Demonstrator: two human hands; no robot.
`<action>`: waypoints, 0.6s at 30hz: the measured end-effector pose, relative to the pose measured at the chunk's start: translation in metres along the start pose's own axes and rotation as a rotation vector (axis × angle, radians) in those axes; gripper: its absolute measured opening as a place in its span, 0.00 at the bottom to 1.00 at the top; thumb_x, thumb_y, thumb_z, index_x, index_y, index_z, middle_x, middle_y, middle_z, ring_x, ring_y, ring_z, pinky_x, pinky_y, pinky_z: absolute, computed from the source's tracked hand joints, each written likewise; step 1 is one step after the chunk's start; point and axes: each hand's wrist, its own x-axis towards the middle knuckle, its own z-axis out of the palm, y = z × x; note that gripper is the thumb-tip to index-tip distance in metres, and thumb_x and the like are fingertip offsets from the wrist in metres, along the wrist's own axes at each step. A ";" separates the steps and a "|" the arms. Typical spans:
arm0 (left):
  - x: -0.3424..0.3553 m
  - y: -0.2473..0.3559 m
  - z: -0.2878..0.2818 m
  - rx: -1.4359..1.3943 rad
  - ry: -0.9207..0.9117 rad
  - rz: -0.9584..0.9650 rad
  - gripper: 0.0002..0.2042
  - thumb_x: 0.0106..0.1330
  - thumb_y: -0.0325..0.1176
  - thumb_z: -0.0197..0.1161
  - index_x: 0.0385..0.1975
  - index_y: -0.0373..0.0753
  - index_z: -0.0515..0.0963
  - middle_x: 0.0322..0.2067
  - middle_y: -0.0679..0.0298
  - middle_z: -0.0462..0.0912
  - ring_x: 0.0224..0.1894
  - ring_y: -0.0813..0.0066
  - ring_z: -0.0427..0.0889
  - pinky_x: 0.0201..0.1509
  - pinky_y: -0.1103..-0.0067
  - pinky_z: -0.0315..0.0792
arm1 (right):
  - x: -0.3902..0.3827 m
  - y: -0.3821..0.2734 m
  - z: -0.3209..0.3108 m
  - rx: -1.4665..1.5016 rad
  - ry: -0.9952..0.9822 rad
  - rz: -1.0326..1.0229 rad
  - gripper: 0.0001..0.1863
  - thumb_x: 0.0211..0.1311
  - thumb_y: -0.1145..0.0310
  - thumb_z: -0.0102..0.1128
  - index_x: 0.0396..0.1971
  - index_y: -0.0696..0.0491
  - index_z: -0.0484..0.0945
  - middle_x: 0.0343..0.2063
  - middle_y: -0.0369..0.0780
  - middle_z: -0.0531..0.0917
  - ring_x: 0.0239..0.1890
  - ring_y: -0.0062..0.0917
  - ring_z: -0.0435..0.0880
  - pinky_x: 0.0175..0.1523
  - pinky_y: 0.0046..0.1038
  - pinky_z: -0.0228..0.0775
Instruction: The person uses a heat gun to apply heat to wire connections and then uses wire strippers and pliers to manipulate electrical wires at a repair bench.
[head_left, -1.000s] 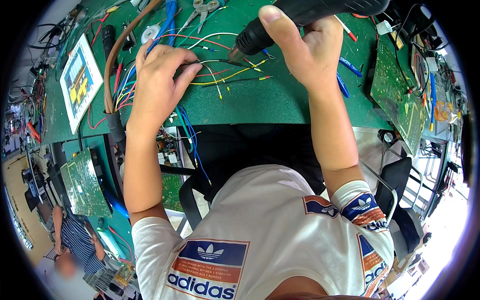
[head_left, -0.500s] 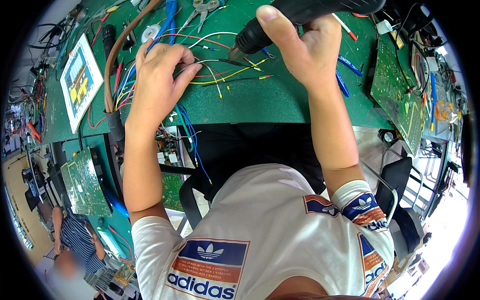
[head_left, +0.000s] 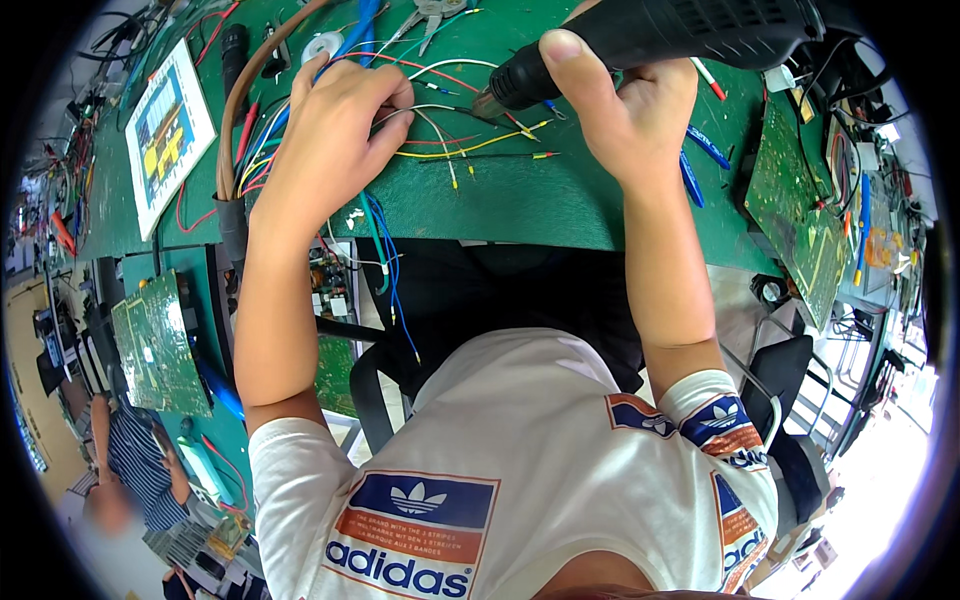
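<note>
My left hand (head_left: pixel 328 130) rests on the green bench mat (head_left: pixel 520 205) and pinches thin wires (head_left: pixel 440 112) between thumb and fingers. A black heat gun (head_left: pixel 690 35) is gripped in my right hand (head_left: pixel 625 95), its nozzle pointing left at the wires just beside my left fingertips. Loose yellow, red, white and black wires (head_left: pixel 480 150) lie fanned out on the mat under the nozzle. A bundle of coloured wires runs under my left palm toward a brown cable (head_left: pixel 245 110).
A white printed card (head_left: pixel 168 130) lies at the left of the mat. Green circuit boards stand at the right (head_left: pixel 795 215) and lower left (head_left: pixel 155 345). Blue pens (head_left: pixel 705 150) lie by my right wrist. Another person (head_left: pixel 135 460) sits at lower left.
My right hand and the heat gun have shifted slightly left and up, bringing the nozzle nearer the wires in my left fingers. My left hand stays in place.
</note>
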 end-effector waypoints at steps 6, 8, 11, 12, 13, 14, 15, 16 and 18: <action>0.000 -0.004 0.001 -0.026 -0.039 -0.017 0.04 0.63 0.28 0.65 0.34 0.39 0.77 0.29 0.63 0.79 0.41 0.61 0.80 0.74 0.54 0.56 | -0.005 -0.002 -0.004 -0.046 -0.053 0.065 0.09 0.59 0.70 0.72 0.26 0.56 0.79 0.25 0.34 0.81 0.27 0.19 0.78 0.34 0.25 0.69; -0.001 -0.004 0.001 -0.024 -0.039 -0.017 0.04 0.63 0.28 0.65 0.34 0.39 0.77 0.29 0.63 0.79 0.41 0.61 0.80 0.74 0.54 0.56 | -0.004 -0.001 -0.005 -0.093 -0.058 0.017 0.10 0.59 0.70 0.73 0.26 0.56 0.79 0.25 0.34 0.81 0.27 0.20 0.78 0.34 0.25 0.69; 0.000 -0.004 0.002 -0.016 -0.018 -0.010 0.04 0.62 0.26 0.66 0.32 0.40 0.77 0.27 0.64 0.81 0.40 0.61 0.81 0.72 0.54 0.59 | -0.003 -0.001 -0.005 -0.093 -0.058 0.001 0.10 0.58 0.70 0.73 0.26 0.56 0.79 0.25 0.34 0.81 0.27 0.20 0.78 0.35 0.25 0.69; 0.000 -0.004 0.002 -0.012 -0.007 -0.006 0.04 0.61 0.26 0.66 0.32 0.40 0.77 0.26 0.64 0.82 0.40 0.61 0.82 0.71 0.53 0.60 | -0.003 -0.001 -0.004 -0.081 -0.057 0.004 0.10 0.58 0.70 0.73 0.26 0.56 0.79 0.25 0.34 0.81 0.27 0.20 0.78 0.35 0.25 0.70; 0.000 -0.004 0.002 -0.012 -0.006 -0.007 0.04 0.61 0.26 0.66 0.32 0.40 0.77 0.26 0.64 0.82 0.40 0.61 0.82 0.71 0.53 0.60 | -0.003 -0.001 -0.005 -0.087 -0.061 -0.001 0.10 0.58 0.70 0.72 0.26 0.56 0.79 0.25 0.34 0.81 0.27 0.20 0.78 0.35 0.25 0.70; 0.000 -0.004 0.002 -0.013 -0.004 -0.008 0.04 0.61 0.26 0.66 0.31 0.40 0.77 0.26 0.64 0.82 0.40 0.61 0.82 0.71 0.54 0.60 | -0.002 -0.001 -0.005 -0.092 -0.066 -0.007 0.10 0.58 0.70 0.72 0.26 0.56 0.79 0.25 0.34 0.81 0.28 0.20 0.78 0.35 0.25 0.70; 0.000 -0.004 0.002 -0.013 -0.003 -0.007 0.04 0.61 0.26 0.66 0.31 0.40 0.77 0.26 0.64 0.82 0.40 0.61 0.82 0.71 0.54 0.60 | -0.002 0.000 -0.005 -0.099 -0.069 -0.013 0.09 0.58 0.70 0.72 0.26 0.56 0.79 0.26 0.34 0.80 0.28 0.20 0.78 0.36 0.25 0.70; 0.000 -0.004 0.002 -0.016 -0.017 -0.012 0.04 0.62 0.27 0.66 0.32 0.40 0.77 0.27 0.64 0.81 0.41 0.61 0.81 0.72 0.54 0.59 | -0.002 0.003 -0.006 -0.080 -0.066 -0.030 0.09 0.58 0.70 0.72 0.27 0.56 0.79 0.26 0.34 0.81 0.28 0.20 0.78 0.36 0.25 0.70; 0.000 -0.005 0.002 -0.019 -0.044 -0.023 0.04 0.63 0.28 0.65 0.34 0.39 0.77 0.29 0.64 0.80 0.42 0.61 0.80 0.73 0.54 0.57 | -0.002 0.008 -0.005 -0.039 -0.056 -0.049 0.09 0.58 0.70 0.72 0.28 0.56 0.79 0.27 0.35 0.81 0.29 0.20 0.78 0.37 0.26 0.70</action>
